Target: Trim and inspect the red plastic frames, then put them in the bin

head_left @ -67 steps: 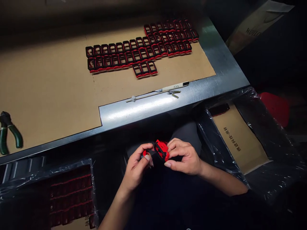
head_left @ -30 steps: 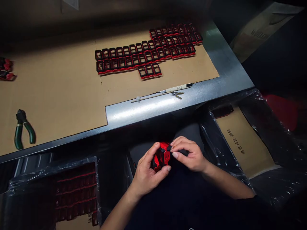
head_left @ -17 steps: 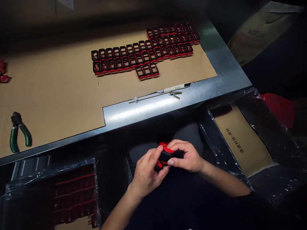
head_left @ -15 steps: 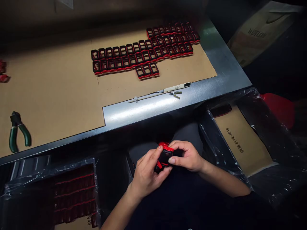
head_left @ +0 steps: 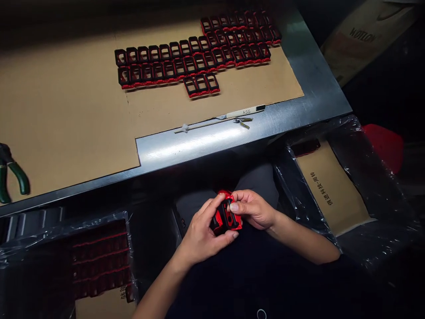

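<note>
Above my lap I hold a red and black plastic frame part [head_left: 235, 220] between both hands. My left hand [head_left: 204, 232] is closed around its left side, with the thumb along the lower edge. My right hand [head_left: 254, 210] pinches its upper right edge between thumb and forefinger. More red and black plastic shows under the left fingers; whether it belongs to the same piece I cannot tell. On the bench beyond, similar red and black frames [head_left: 156, 71] stand in long rows on brown cardboard [head_left: 66, 110].
A pen-like knife marked A55 [head_left: 245, 111], a thin stick [head_left: 199, 126] and small metal tweezers or clips [head_left: 243, 122] lie near the bench edge. Green-handled pliers [head_left: 20, 177] lie at left. Plastic-lined boxes stand at lower left [head_left: 129, 248] and right [head_left: 345, 226].
The held part has been turned in my hands, so its open black inner side shows now. My right thumb has shifted up onto its edge. The view has moved slightly.
</note>
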`<action>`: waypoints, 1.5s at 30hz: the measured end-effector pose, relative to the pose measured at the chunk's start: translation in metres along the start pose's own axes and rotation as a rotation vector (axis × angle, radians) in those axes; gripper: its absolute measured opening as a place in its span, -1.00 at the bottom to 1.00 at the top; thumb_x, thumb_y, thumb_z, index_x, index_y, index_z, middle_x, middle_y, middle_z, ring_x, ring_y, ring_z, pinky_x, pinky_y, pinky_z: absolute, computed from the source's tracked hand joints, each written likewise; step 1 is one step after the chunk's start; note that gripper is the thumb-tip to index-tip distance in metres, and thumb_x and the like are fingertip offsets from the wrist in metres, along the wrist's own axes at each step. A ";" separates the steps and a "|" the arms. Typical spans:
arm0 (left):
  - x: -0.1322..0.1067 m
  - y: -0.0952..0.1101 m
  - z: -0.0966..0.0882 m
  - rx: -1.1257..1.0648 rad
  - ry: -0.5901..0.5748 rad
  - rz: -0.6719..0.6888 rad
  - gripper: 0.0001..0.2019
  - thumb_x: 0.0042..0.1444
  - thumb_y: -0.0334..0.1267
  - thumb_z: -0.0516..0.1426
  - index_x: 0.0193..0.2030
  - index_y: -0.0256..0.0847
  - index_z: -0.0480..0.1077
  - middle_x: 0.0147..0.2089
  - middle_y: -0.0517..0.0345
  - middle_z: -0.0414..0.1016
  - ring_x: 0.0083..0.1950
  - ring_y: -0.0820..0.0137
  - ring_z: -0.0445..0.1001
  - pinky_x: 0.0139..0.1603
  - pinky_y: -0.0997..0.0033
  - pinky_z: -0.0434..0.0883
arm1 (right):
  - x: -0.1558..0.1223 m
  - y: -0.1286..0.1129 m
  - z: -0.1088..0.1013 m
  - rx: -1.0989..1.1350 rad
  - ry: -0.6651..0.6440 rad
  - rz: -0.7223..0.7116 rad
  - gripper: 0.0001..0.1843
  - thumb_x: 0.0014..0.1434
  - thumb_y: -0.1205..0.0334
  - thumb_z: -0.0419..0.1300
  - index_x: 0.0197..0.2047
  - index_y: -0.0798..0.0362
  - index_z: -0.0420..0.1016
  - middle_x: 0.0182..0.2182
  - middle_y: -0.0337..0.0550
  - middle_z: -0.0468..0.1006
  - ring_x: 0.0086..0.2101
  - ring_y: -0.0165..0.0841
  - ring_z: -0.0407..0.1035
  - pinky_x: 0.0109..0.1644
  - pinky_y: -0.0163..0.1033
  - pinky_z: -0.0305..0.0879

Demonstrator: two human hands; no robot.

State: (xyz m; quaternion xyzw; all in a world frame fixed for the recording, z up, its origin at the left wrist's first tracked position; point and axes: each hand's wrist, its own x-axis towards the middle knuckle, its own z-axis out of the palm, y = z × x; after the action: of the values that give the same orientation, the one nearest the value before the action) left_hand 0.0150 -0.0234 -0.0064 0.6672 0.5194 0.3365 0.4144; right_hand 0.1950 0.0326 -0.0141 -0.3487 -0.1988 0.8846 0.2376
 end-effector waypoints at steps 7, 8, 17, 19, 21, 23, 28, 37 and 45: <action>0.002 0.003 -0.002 -0.039 0.072 0.091 -0.30 0.01 -0.34 0.32 0.32 -0.12 0.25 0.14 -0.10 0.49 0.13 0.17 0.55 0.12 0.15 0.55 | -0.004 0.005 -0.014 0.024 0.023 -0.058 -0.65 0.04 0.02 0.45 -0.39 0.14 0.51 -0.58 -0.28 0.55 -0.60 -0.51 0.39 -0.49 -0.44 0.34; 0.002 0.002 -0.002 -0.046 0.067 0.105 -0.28 0.01 -0.33 0.33 0.33 -0.11 0.24 0.16 -0.11 0.50 0.14 0.15 0.54 0.13 0.14 0.54 | -0.006 0.006 -0.015 0.010 0.014 -0.047 -0.66 0.01 0.05 0.47 -0.35 0.14 0.53 -0.55 -0.28 0.57 -0.57 -0.50 0.42 -0.47 -0.43 0.37; -0.003 -0.008 0.001 -0.108 -0.023 0.070 -0.23 0.00 -0.20 0.38 0.36 -0.14 0.24 0.14 -0.14 0.57 0.08 0.11 0.62 0.09 0.15 0.58 | -0.011 0.005 -0.012 -0.191 -0.121 0.078 -0.66 -0.09 0.16 0.53 -0.30 0.19 0.61 -0.43 -0.20 0.63 -0.44 -0.45 0.50 -0.29 -0.37 0.41; -0.003 -0.008 0.000 -0.121 -0.022 0.046 -0.24 0.00 -0.18 0.39 0.35 -0.16 0.27 0.14 -0.14 0.58 0.08 0.11 0.62 0.09 0.15 0.58 | -0.010 0.004 -0.012 -0.208 -0.118 0.079 -0.67 -0.09 0.17 0.53 -0.31 0.18 0.61 -0.45 -0.22 0.62 -0.44 -0.45 0.49 -0.29 -0.36 0.41; -0.003 -0.007 0.000 -0.136 -0.020 0.020 -0.25 -0.01 -0.19 0.39 0.33 -0.17 0.29 0.14 -0.14 0.58 0.08 0.10 0.62 0.09 0.15 0.59 | -0.009 0.005 -0.012 -0.223 -0.114 0.075 -0.67 -0.10 0.16 0.53 -0.32 0.17 0.61 -0.45 -0.22 0.62 -0.44 -0.44 0.49 -0.29 -0.34 0.41; -0.003 -0.007 0.001 -0.157 -0.022 0.000 -0.26 -0.02 -0.21 0.39 0.32 -0.17 0.30 0.14 -0.14 0.58 0.08 0.09 0.62 0.10 0.13 0.58 | -0.009 0.008 -0.012 -0.234 -0.108 0.067 -0.66 -0.10 0.13 0.53 -0.32 0.16 0.61 -0.43 -0.20 0.62 -0.43 -0.41 0.49 -0.28 -0.31 0.42; -0.009 -0.011 0.004 -0.263 0.031 -0.032 -0.30 -0.02 -0.31 0.34 0.29 -0.17 0.27 0.17 -0.16 0.55 0.12 0.11 0.60 0.12 0.15 0.56 | -0.008 0.003 -0.016 -0.382 -0.085 -0.041 -0.63 -0.03 0.01 0.48 -0.34 0.15 0.58 -0.47 -0.22 0.59 -0.46 -0.43 0.45 -0.31 -0.30 0.39; -0.015 -0.003 0.004 -0.311 0.145 -0.168 -0.34 0.00 -0.26 0.32 0.26 -0.20 0.24 0.11 -0.15 0.53 -0.02 0.19 0.63 -0.07 0.29 0.60 | 0.065 -0.128 -0.048 -1.568 0.871 -0.918 -0.53 0.10 0.04 0.33 0.06 0.02 0.53 -0.03 0.02 0.52 -0.06 -0.10 0.39 0.01 0.01 0.38; -0.016 0.002 0.004 -0.219 0.197 -0.112 -0.34 -0.01 -0.26 0.31 0.26 -0.20 0.28 0.12 -0.13 0.54 0.05 0.15 0.61 0.07 0.21 0.56 | 0.079 -0.133 -0.063 -1.712 0.930 -0.950 -0.76 0.12 0.10 0.31 -0.18 0.04 0.63 -0.18 -0.01 0.60 -0.10 -0.07 0.42 0.02 0.04 0.36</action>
State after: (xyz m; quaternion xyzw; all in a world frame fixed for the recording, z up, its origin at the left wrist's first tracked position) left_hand 0.0155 -0.0398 -0.0069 0.5518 0.5540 0.4316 0.4499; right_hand 0.2268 0.1957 -0.0291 -0.5874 -0.7555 0.0508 0.2858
